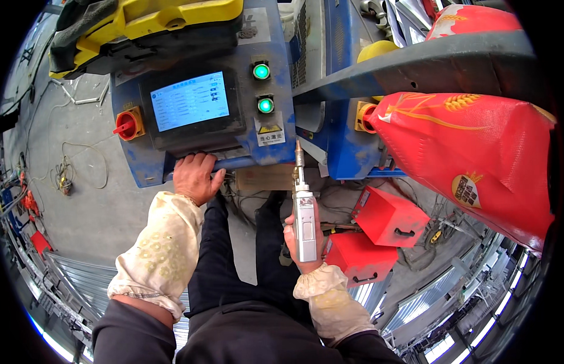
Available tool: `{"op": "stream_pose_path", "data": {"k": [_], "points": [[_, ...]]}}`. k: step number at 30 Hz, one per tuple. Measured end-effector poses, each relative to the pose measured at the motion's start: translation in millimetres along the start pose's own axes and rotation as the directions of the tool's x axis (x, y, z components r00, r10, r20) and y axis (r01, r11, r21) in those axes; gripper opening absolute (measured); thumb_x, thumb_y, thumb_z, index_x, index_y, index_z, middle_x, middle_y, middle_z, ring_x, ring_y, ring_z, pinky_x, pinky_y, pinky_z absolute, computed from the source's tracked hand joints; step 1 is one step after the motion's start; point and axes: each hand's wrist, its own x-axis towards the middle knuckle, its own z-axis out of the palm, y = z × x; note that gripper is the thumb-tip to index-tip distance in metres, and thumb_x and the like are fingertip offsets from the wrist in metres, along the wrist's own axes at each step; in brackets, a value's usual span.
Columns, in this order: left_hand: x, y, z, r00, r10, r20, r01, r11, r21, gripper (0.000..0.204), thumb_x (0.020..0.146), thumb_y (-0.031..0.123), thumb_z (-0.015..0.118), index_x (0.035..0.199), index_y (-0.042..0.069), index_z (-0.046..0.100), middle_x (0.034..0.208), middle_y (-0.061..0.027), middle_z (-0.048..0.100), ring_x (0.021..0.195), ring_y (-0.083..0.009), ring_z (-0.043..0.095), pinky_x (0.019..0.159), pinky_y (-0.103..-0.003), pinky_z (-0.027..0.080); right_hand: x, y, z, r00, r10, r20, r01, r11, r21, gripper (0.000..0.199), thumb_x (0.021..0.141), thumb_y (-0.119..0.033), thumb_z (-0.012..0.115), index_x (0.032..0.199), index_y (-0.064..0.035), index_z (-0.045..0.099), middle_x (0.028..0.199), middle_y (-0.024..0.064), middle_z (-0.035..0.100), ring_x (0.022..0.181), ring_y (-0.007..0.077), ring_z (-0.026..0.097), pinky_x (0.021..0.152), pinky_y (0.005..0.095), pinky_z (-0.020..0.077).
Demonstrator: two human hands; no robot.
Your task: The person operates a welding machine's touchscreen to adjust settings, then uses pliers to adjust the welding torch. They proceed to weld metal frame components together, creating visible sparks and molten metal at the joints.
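My left hand (197, 178) grips the blue handle (248, 161) along the lower front edge of a blue machine (136, 162), its fingers curled over the bar. My right hand (291, 240) is wrapped round a silver handheld welding gun (305, 223) with a narrow copper-coloured nozzle (299, 147). The nozzle points away from me, close to the machine's right corner. On the panel are a lit screen (190, 102), two green lit buttons (261, 71) and a red rotary switch (127, 125) on a yellow plate.
A yellow and black case (154, 24) sits on the machine. At right, a large red sack (470, 145) lies by a dark metal beam (428, 64). Two red boxes (391, 217) stand on the floor below. Cables (63, 176) trail over the floor at left.
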Motion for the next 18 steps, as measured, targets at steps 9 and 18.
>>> {"op": "stream_pose_path", "data": {"k": [9, 18], "points": [[1.1, 0.1, 0.4, 1.000, 0.000, 0.006, 0.000, 1.000, 0.006, 0.030, 0.087, 0.036, 0.070, 0.104, 0.011, 0.069, 0.094, -0.0103, 0.067, 0.091, -0.0352, 0.065, 0.081, -0.047, 0.050, 0.7, -10.1, 9.9, 0.999, 0.029, 0.026, -0.025, 0.989, -0.145, 0.092, 0.086, 0.004, 0.070, 0.166, -0.0089, 0.025, 0.104, 0.0073, 0.068, 0.086, 0.0160, 0.067, 0.075, 0.0299, 0.0579], [0.3, -0.7, 1.6, 1.000, 0.002, 0.003, -0.002, 1.000, 0.010, 0.033, 0.087, 0.040, 0.070, 0.103, 0.011, 0.069, 0.093, -0.0099, 0.067, 0.090, -0.0344, 0.065, 0.080, -0.048, 0.050, -7.7, 7.7, 20.3, 0.998, 0.051, -0.020, -0.054, 0.985, -0.161, 0.089, 0.084, -0.007, 0.072, 0.162, -0.0032, 0.029, 0.101, 0.0123, 0.072, 0.079, 0.0320, 0.074, 0.069, 0.0401, 0.0596]]}}
